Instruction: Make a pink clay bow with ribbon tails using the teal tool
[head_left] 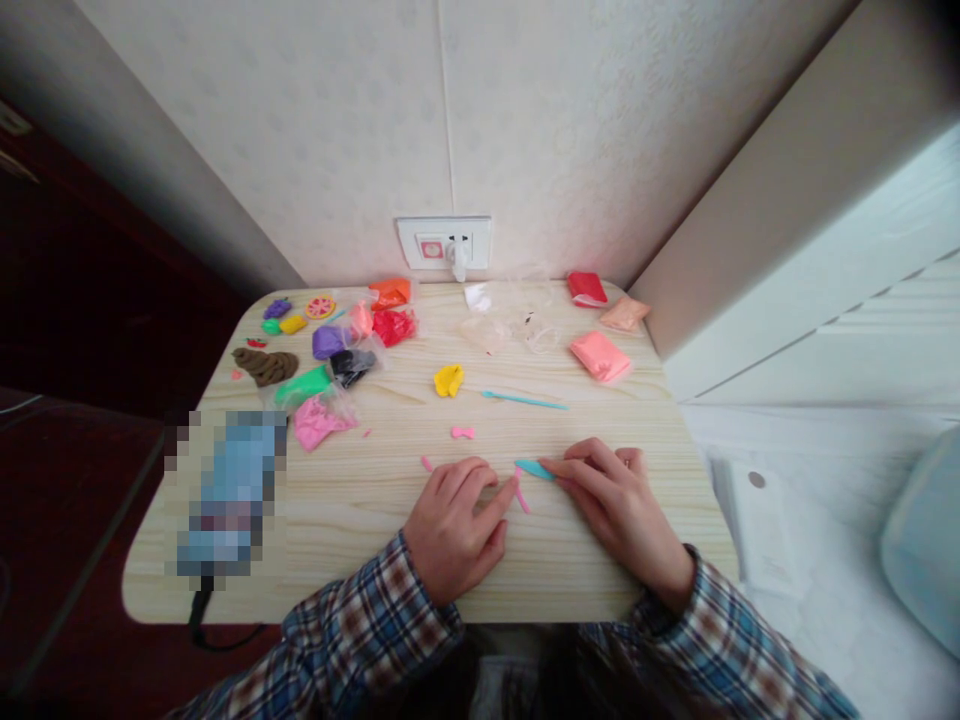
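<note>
My right hand (611, 500) is closed round a light-blue plastic clay knife (534, 469), whose blade points left. Its tip meets the upper end of a thin pink clay strip (523, 500) on the table. At that same strip is the index fingertip of my left hand (457, 520); the thumb stays apart and the other fingers are loosely bent. Another pink clay piece (427, 463) pokes out beyond the left hand, partly hidden. Just above lies a small pink clay bow (463, 433). Farther back are a yellow clay lump (448, 380) and a thin blue modelling tool (525, 400).
Bags of coloured clay, including a pink one (319, 420), crowd the left, beside a brown clay coil (266, 366) and small clay fruits. Several packets, one salmon (600, 356), lie back right. A blurred device (232, 490) with a cable occupies the left edge. Behind is a wall socket (431, 246).
</note>
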